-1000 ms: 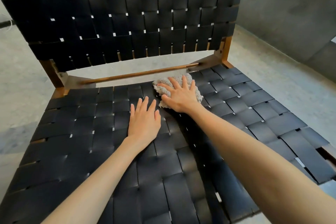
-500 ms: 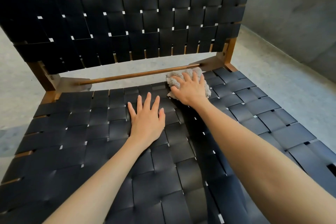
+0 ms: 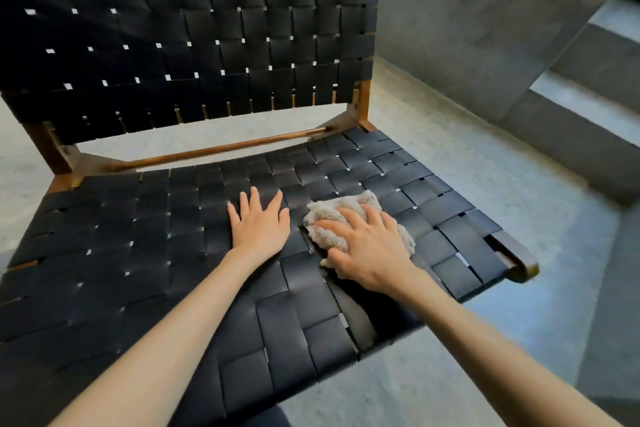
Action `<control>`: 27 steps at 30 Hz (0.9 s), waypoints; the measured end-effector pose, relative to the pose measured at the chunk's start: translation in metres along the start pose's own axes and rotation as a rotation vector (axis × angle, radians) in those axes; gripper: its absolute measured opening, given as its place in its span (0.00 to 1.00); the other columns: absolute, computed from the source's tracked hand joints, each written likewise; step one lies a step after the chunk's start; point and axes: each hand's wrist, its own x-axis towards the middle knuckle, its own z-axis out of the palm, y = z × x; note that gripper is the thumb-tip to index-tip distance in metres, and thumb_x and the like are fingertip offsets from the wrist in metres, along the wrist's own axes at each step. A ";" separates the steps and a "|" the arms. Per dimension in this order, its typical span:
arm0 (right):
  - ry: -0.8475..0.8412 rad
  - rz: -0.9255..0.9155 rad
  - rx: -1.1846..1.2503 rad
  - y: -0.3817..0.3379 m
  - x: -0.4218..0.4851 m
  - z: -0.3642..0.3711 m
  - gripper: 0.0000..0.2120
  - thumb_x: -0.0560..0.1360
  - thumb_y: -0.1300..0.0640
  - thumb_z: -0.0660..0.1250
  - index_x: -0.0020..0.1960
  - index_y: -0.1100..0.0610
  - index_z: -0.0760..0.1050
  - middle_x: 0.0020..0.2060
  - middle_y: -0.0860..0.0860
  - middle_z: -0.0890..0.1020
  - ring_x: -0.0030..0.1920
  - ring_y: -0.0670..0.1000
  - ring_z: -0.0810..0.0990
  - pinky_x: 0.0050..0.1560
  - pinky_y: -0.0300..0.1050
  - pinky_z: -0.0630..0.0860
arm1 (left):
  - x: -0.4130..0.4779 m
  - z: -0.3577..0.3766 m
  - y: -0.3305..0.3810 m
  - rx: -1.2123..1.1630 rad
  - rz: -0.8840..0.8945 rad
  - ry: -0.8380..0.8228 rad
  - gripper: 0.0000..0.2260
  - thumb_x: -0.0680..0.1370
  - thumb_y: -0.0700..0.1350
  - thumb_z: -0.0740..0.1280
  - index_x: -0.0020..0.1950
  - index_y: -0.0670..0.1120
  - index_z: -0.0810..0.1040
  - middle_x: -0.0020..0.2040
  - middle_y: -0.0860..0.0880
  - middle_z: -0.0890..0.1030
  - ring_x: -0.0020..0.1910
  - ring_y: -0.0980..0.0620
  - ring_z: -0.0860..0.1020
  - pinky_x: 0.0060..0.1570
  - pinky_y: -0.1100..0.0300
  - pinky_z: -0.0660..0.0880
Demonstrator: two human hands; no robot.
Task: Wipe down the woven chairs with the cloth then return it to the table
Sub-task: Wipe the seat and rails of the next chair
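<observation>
Since the earlier frame, the right hand (image 3: 374, 250) has drawn the cloth (image 3: 329, 215) away from the wooden rail (image 3: 221, 149) at the back of the seat (image 3: 138, 236). It now sits nearer the front, in the right half of the weave. The left hand (image 3: 259, 225) remains flat on the straps just beside it, apart from the cloth.

**Grip.** The right hand's grip is wide. Its fingers are spread and lie over the cloth, pressing it onto the seat rather than closing round it. The left hand's grip is also wide, palm down and holding nothing, and appears to brace the body.

**Step in hand.** This is the wiping step, on the seat of one chair (image 3: 519, 263). The task looks to be at an early or middle stage: the backrest (image 3: 207, 28) rises behind the hands, and neither another chair nor the counter where the cloth belongs is in view.

**Next move.** The stroke probably needs to carry on toward the front edge, then shift sideways to fresh straps. Steady downward pressure would keep the cloth from snagging in the gaps of the weave.

**Orientation of the cloth.** The cloth is a bunched, fluffy wad with no distinct end, so it cannot be said to point anywhere. Its longer extent seems to run across the seat, from beside the left hand toward the right edge. Part of it is hidden under the palm. A bare floor (image 3: 485, 166) surrounds the chair.
</observation>
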 end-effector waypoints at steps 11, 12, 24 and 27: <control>0.125 0.265 -0.095 0.036 -0.096 -0.007 0.28 0.73 0.38 0.47 0.73 0.34 0.55 0.76 0.44 0.58 0.75 0.57 0.51 0.73 0.58 0.49 | -0.037 0.011 0.042 -0.031 0.103 -0.045 0.23 0.82 0.57 0.46 0.78 0.57 0.51 0.78 0.43 0.45 0.76 0.41 0.41 0.72 0.44 0.37; 0.128 0.289 -0.093 0.039 -0.094 -0.006 0.27 0.75 0.40 0.49 0.74 0.35 0.54 0.76 0.45 0.56 0.76 0.57 0.49 0.73 0.59 0.47 | -0.037 0.011 0.042 -0.025 0.107 -0.043 0.23 0.82 0.58 0.46 0.78 0.57 0.51 0.78 0.43 0.45 0.76 0.41 0.41 0.72 0.43 0.38; 0.080 0.150 -0.095 0.046 0.046 0.010 0.26 0.77 0.37 0.47 0.75 0.34 0.51 0.78 0.46 0.50 0.77 0.62 0.42 0.71 0.66 0.36 | 0.003 0.016 0.044 0.004 0.148 0.005 0.24 0.82 0.58 0.47 0.78 0.56 0.51 0.78 0.45 0.47 0.77 0.42 0.42 0.72 0.43 0.39; 0.063 0.133 -0.100 0.049 0.103 0.014 0.26 0.78 0.37 0.46 0.76 0.36 0.51 0.78 0.47 0.49 0.76 0.63 0.41 0.71 0.67 0.36 | 0.020 0.020 0.041 0.020 0.162 0.039 0.25 0.81 0.59 0.47 0.78 0.54 0.52 0.79 0.45 0.48 0.77 0.43 0.43 0.73 0.45 0.39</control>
